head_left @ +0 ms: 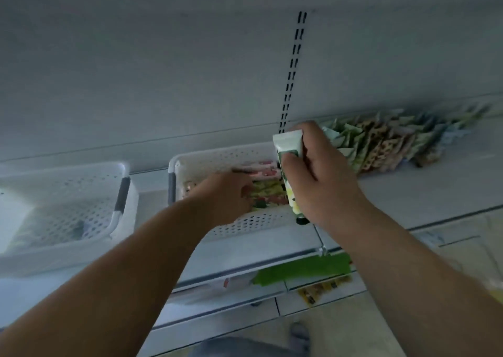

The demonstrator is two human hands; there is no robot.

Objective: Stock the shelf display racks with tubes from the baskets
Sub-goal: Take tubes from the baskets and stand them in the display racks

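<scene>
Tube in hand, next one being picked

Restocking is mid-cycle, by the look of it. The right hand [324, 177] has its grip clamped round a white and green tube [289, 163], held upright, crimped end up and dark cap down, above the right end of the near basket [217, 155] on the shelf [408, 193]. The left hand [228, 193] is down inside that basket among the loose tubes [268, 190]; its fingers curl towards them, but I cannot tell whether they have closed on one. Just to the right, a row of stocked tubes [394, 141] stands leaning along the shelf. A second basket [68, 187] sits well to the left. Next, I judge, the held tube must travel right and be set at the near end of that row, crimp up, without knocking the leaning ones over
</scene>
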